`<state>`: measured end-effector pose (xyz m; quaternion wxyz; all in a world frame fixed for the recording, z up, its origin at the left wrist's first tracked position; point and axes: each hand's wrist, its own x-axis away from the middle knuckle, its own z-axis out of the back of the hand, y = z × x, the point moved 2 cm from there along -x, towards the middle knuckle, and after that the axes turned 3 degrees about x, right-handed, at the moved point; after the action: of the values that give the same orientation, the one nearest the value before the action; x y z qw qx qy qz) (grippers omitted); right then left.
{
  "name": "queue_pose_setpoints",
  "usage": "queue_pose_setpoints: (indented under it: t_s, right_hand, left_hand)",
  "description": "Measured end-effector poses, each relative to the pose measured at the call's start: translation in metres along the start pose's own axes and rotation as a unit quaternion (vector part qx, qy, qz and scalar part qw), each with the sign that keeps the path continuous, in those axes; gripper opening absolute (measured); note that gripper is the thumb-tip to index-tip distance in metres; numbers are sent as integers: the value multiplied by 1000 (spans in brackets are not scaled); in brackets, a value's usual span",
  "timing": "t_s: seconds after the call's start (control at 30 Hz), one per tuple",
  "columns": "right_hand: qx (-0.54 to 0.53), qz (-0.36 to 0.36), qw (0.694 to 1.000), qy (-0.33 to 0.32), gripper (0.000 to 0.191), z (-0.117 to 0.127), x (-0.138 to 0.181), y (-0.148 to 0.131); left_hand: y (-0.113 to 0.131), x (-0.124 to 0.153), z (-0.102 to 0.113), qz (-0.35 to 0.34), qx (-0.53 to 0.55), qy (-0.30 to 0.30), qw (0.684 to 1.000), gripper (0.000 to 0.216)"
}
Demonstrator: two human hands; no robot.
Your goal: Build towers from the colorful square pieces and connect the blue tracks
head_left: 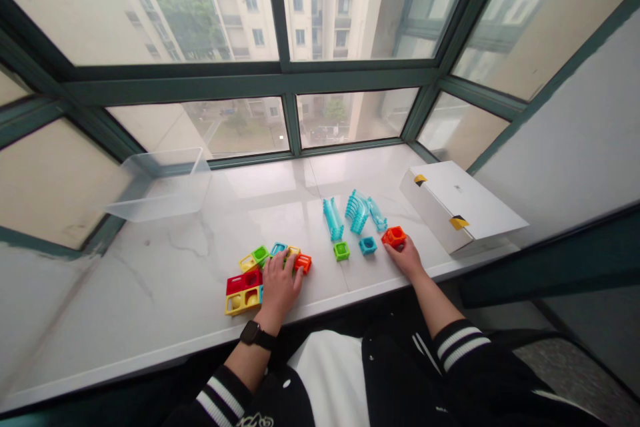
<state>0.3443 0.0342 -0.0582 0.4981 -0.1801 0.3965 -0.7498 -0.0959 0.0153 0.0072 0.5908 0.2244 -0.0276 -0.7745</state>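
Observation:
My left hand (pixel 281 283) lies on a cluster of coloured plastic blocks (pixel 246 280) on the white marble sill (pixel 170 273), fingers spread over the yellow, green and orange pieces; a black watch is on that wrist. My right hand (pixel 406 255) pinches an orange cube block (pixel 394 235) resting on the sill. Between the hands sit a green cube (pixel 341 251) and a blue cube (pixel 368 245). Behind them lie light blue ribbed track pieces (pixel 354 210).
A clear plastic tub (pixel 163 183) stands at the back left against the window. A white cardboard box (pixel 460 203) lies at the right end of the sill. Green window frames close off the back. My legs in dark clothing are below the sill edge.

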Motion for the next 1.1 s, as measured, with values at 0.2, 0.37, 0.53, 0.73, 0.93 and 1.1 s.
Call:
queue_pose_setpoints:
  t_s: [0.2,0.37,0.53,0.73,0.93,1.1]
  right_hand:
    - [-3,1,1000,-3,65,1,1,-1]
    - [-8,0,1000,-5,71,3,2,-4]
    - [-45,32,998,4,95,7,12,-5]
    - [-90,14,990,103,73,14,44,-2]
    - [-53,66,995,48,25,10,72,-36]
    - [-77,211,970,-89,18,-5,86,-99]
  left_hand:
    - [0,0,0,1,8,-2,1000,40]
    - [-2,0,-1,-2,5,-2,1000,40]
    - [-2,0,0,-4,4,1,1000,40]
    - [0,0,1,-2,5,-4,1000,40]
    - [0,0,0,-2,5,0,1000,40]
    - [-2,0,-3,1,30,10,1000,39]
